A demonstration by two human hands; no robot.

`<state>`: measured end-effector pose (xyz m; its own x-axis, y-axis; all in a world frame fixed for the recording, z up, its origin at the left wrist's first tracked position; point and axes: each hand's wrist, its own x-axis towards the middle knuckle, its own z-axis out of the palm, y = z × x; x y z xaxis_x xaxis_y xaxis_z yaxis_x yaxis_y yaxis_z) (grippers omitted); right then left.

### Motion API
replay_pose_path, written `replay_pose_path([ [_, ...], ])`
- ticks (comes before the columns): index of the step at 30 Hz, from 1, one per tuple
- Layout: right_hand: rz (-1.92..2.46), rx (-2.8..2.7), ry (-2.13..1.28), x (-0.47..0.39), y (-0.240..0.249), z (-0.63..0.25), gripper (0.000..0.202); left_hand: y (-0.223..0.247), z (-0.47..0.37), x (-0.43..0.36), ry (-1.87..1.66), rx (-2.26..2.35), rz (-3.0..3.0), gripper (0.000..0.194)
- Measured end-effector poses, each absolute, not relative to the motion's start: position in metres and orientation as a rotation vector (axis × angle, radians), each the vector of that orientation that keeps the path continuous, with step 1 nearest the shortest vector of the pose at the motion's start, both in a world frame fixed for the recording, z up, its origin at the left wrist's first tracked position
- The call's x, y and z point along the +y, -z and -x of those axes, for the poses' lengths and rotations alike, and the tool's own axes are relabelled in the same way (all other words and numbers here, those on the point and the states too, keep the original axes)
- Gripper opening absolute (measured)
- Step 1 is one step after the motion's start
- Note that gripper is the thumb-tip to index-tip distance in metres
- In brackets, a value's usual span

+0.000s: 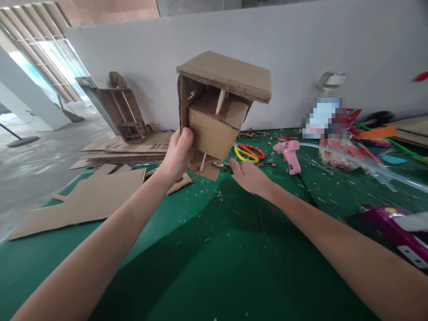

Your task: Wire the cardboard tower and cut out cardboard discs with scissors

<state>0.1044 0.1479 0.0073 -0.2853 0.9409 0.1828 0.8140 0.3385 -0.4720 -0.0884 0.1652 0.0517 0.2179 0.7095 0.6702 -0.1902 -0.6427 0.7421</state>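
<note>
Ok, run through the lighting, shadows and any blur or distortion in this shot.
Head view: window glare washes out the upper left; a broad dark shadow falls across the green table; wide-angle stretch enlarges both forearms near the bottom edge; a pixelated patch hides something at right; the cardboard model in the left hand stays sharp.

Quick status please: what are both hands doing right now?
Left hand grips brown cardboard box model, raised above green table. Right hand open, just below it. Yellow-and-red scissors lie behind.
</note>
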Motion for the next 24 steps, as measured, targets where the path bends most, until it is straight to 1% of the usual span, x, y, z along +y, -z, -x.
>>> replay_pose_path([
  [5,1.525,-2.237,-0.273,0.151,-0.003,-0.106,0.055,-0.046,0.087,0.167,-1.594,0.575,-1.950,0.068],
  [11,1.515,-2.254,-0.243,0.156,0.003,-0.107,0.045,-0.045,0.084,0.161,-1.579,0.595,-2.031,0.070],
  [17,1.521,-2.226,-0.245,0.158,0.007,-0.107,0.049,-0.046,0.082,0.159,-1.627,0.657,-2.114,0.074],
  [24,1.488,-2.218,-0.257,0.157,0.007,-0.107,0.045,-0.046,0.085,0.162,-1.572,0.625,-2.080,0.076],
])
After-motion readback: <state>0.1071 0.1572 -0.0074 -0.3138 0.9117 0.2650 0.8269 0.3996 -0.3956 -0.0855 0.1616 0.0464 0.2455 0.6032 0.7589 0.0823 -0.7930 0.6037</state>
